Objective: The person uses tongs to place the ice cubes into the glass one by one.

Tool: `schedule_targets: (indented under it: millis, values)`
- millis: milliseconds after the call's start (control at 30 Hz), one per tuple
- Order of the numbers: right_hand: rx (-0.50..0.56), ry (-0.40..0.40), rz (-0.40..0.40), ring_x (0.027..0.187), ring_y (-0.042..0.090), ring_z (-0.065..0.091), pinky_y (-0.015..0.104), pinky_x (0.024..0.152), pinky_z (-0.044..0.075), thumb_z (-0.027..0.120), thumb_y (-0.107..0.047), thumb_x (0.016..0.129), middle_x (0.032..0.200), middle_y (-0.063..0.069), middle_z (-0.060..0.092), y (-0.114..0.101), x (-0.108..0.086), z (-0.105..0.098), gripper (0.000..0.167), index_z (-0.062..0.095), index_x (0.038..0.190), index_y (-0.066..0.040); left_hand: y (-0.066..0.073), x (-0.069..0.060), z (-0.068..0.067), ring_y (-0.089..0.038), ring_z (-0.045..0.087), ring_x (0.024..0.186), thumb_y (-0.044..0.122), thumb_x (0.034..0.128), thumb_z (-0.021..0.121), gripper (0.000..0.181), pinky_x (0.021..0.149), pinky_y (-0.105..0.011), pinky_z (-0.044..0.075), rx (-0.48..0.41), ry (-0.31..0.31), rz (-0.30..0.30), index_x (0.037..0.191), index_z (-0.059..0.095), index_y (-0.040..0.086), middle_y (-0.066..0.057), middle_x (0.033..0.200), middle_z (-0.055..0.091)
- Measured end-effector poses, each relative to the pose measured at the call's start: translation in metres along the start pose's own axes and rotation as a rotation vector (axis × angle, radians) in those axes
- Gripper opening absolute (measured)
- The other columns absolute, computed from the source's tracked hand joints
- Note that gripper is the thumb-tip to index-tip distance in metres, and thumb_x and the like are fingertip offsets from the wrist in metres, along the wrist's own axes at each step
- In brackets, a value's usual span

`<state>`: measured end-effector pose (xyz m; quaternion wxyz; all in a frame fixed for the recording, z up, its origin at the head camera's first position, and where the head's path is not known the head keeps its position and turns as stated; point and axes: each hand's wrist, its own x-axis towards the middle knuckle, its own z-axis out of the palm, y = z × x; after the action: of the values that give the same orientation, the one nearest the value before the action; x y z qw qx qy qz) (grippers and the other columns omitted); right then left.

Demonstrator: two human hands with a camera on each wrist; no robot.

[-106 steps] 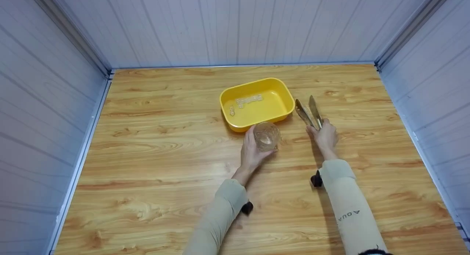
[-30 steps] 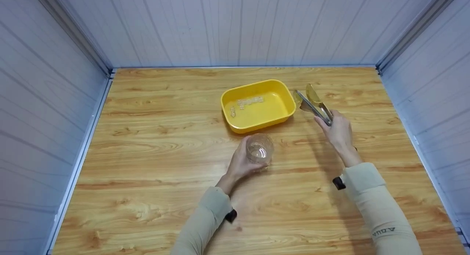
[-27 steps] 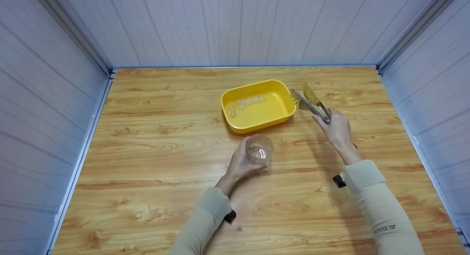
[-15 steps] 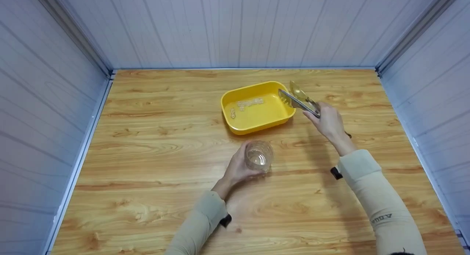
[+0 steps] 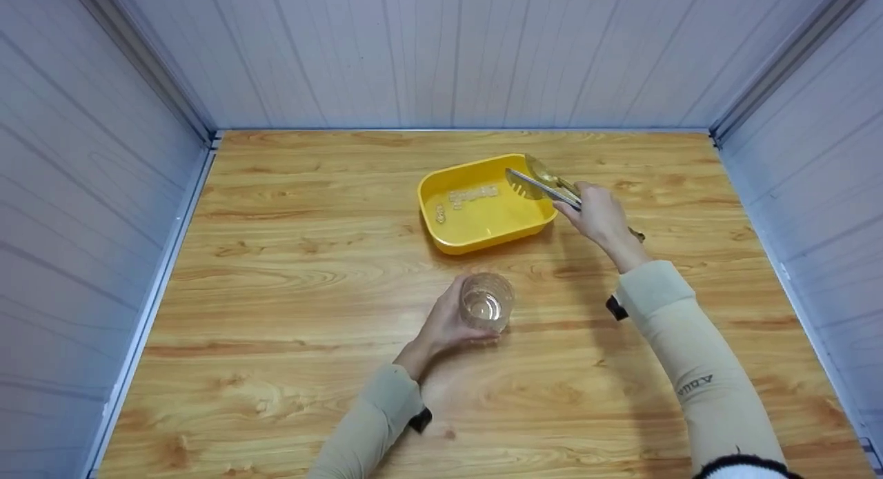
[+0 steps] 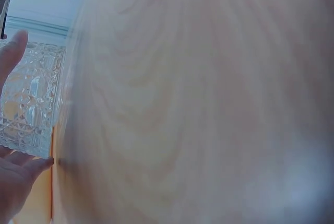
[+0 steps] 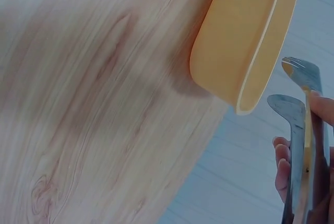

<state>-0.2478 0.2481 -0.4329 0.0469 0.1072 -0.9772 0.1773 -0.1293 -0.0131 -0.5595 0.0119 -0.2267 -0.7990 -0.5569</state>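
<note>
1. The left grip (image 5: pixel 448 321) is curled round a clear glass (image 5: pixel 486 301), with the thumb on one side and fingers on the other; this likely stops it from slipping or tipping; the mouth of the glass faces up, so things could go in and not spill; I can't tell if its bottom touches the bench (image 5: pixel 276 313).
2. The right grip (image 5: pixel 600 213) holds silver tongs (image 5: pixel 545 187) part-way along their arms; the two arms are spread wide, with nothing between the tips; holding them there probably makes them easy to squeeze.
3. The tongs point left, over the right end of the yellow tub (image 5: pixel 483 240); one tip is over the inside, and the other is over the back right rim; they look held high to get past the wall of the tub.
4. The clear bits (image 5: pixel 472 194) lie on the tub's floor; most are in a row, and a few sit apart near the left end; the wall of the tub would keep them from sliding away.
5. The tub sits flat on the bench, just past the glass; both are close to the person, maybe so neither arm must stretch far.
</note>
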Motion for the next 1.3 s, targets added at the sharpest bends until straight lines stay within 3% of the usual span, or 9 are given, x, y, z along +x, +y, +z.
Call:
schedule_targets:
  millis: [100,267,433,533,667,933,1167,1300]
  values:
    - [-0.013,-0.007,-0.005,0.051,0.023,0.040,0.032,0.043,0.031,0.057,-0.036,0.084,0.061,0.011,0.047,0.000,0.005,0.003,0.039,0.055,0.088,0.002,-0.001,0.000,0.000,-0.019,0.045,0.114,0.023,0.0481,0.087,0.096,0.099,-0.032,0.033,-0.066,-0.008,0.009,0.128,0.035,0.009,-0.003,0.124,0.048]
    - [-0.044,-0.052,0.004,0.058,0.028,0.046,0.040,0.049,0.038,0.056,-0.037,0.085,0.070,0.016,0.053,0.000,0.014,0.008,0.043,0.056,0.095,0.005,0.002,-0.002,-0.002,-0.019,0.045,0.113,0.019,0.0485,0.087,0.095,0.099,-0.031,0.033,-0.099,-0.026,0.000,0.128,0.035,0.014,-0.001,0.123,0.049]
    - [-0.069,-0.098,0.034,0.060,0.028,0.047,0.039,0.049,0.039,0.056,-0.037,0.085,0.073,0.017,0.054,-0.003,0.023,0.013,0.045,0.057,0.102,0.004,0.023,-0.004,-0.011,-0.028,0.046,0.111,0.012,0.0503,0.085,0.091,0.098,-0.037,0.035,-0.095,-0.025,0.015,0.126,0.036,0.003,-0.012,0.121,0.049]
    - [-0.067,-0.111,0.045,0.059,0.027,0.045,0.037,0.049,0.037,0.056,-0.036,0.085,0.071,0.015,0.052,-0.006,0.028,0.015,0.041,0.057,0.097,0.003,0.034,-0.004,-0.015,-0.033,0.046,0.110,0.009,0.0510,0.085,0.090,0.097,-0.039,0.035,-0.097,-0.028,0.022,0.125,0.036,-0.002,-0.018,0.120,0.049]
    - [-0.080,-0.138,0.059,0.056,0.024,0.043,0.034,0.046,0.035,0.055,-0.037,0.085,0.068,0.012,0.049,-0.009,0.031,0.019,0.038,0.055,0.086,0.001,0.037,-0.004,-0.017,-0.033,0.046,0.111,0.007,0.0511,0.084,0.089,0.098,-0.038,0.035,-0.112,-0.035,0.010,0.125,0.036,-0.002,-0.018,0.120,0.049]
    - [-0.091,-0.190,0.083,0.057,0.024,0.046,0.033,0.046,0.037,0.053,-0.040,0.086,0.072,0.014,0.052,-0.013,0.040,0.026,0.042,0.057,0.092,0.002,0.033,-0.003,-0.013,-0.024,0.047,0.111,0.007,0.0513,0.084,0.090,0.097,-0.035,0.036,-0.137,-0.035,0.017,0.126,0.036,0.000,-0.014,0.120,0.050]
    - [-0.087,-0.183,0.095,0.063,0.026,0.052,0.038,0.050,0.042,0.054,-0.038,0.085,0.079,0.016,0.057,-0.016,0.044,0.033,0.042,0.057,0.094,0.003,0.000,-0.002,-0.002,-0.012,0.045,0.112,0.029,0.0509,0.085,0.093,0.097,-0.030,0.035,-0.080,-0.034,0.004,0.129,0.035,0.017,0.004,0.122,0.048]
    - [-0.076,-0.176,0.090,0.062,0.025,0.051,0.037,0.049,0.041,0.056,-0.036,0.085,0.079,0.016,0.058,-0.018,0.045,0.037,0.040,0.057,0.096,0.002,0.000,-0.003,0.000,-0.013,0.045,0.112,0.027,0.0503,0.085,0.094,0.097,-0.030,0.035,-0.090,-0.026,0.015,0.129,0.035,0.017,0.003,0.122,0.049]
